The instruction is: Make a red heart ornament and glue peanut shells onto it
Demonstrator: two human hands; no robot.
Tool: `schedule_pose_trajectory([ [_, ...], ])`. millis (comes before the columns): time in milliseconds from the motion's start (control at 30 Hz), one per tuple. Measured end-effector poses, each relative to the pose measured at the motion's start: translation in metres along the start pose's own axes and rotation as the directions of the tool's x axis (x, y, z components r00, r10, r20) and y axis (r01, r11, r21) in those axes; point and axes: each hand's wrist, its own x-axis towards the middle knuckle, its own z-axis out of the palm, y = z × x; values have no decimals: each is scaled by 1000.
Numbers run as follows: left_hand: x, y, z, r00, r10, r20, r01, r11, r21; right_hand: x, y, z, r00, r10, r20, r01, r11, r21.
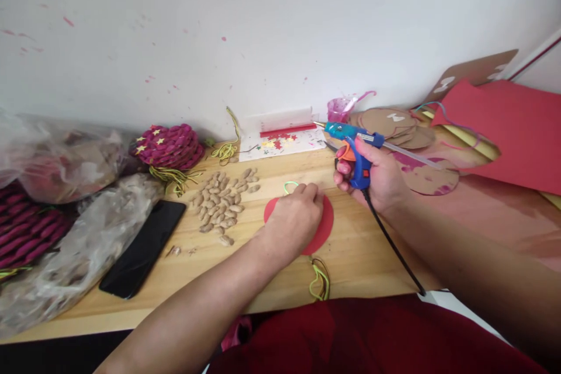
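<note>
A red disc [325,225] with a green loop at its top and a yellow-green tassel [321,280] at its bottom lies on the wooden table. Over the disc rests my left hand [298,216], fingers curled down; anything beneath the fingertips is hidden. My right hand [372,172] is wrapped round the handle of a blue glue gun [360,158] with an orange trigger, raised right of the disc. The gun's nozzle points left, and a clear glue stick sticks out of its back. Unshelled peanuts [219,201] are spread to the left of the disc.
A black phone [144,248], plastic bags [83,245] and purple peanut-covered pieces [170,147] lie left. White paper [298,151] with star sequins lies by the wall. At right are a pink-stained cup [337,109], cardboard discs [390,123] and red sheets [512,128]. A black cord hangs from the gun.
</note>
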Motion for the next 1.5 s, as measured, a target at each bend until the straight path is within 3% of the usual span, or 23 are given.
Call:
schedule_pose_trajectory([
  [233,1,-3,0,1000,2,-7,-2,1000,-27,3,-1,-3,998,68,15,-70,980,187],
  [500,0,-12,23,972,3,-234,-48,982,-185,4,-3,-5,998,63,3,-62,972,227],
  [633,2,-14,24,923,-99,-373,-45,932,-360,2,-3,-3,997,69,16,-71,970,234],
  [733,6,-19,18,863,-305,-403,-18,778,-628,1,-2,-2,998,57,34,-63,974,217],
  [833,10,-25,10,855,-464,-232,22,479,-877,1,0,-1,998,22,64,-32,986,166],
  [933,11,-26,6,895,-445,-37,29,141,-990,0,4,0,995,-15,100,2,992,127],
  [967,11,-26,5,903,-430,-7,22,63,-998,-1,5,0,993,-27,112,14,993,118],
  [1033,11,-25,6,902,-432,7,7,0,-1000,-2,8,1,989,-52,140,38,994,100],
  [1200,12,-27,12,872,-489,-26,35,117,-993,-4,11,1,973,-117,198,109,993,52],
  [1400,11,-29,13,854,-478,-207,-14,375,-927,-4,13,0,966,-159,205,160,987,12],
  [1500,11,-30,14,850,-469,-239,-20,425,-905,-5,12,1,959,-204,198,211,977,-15],
])
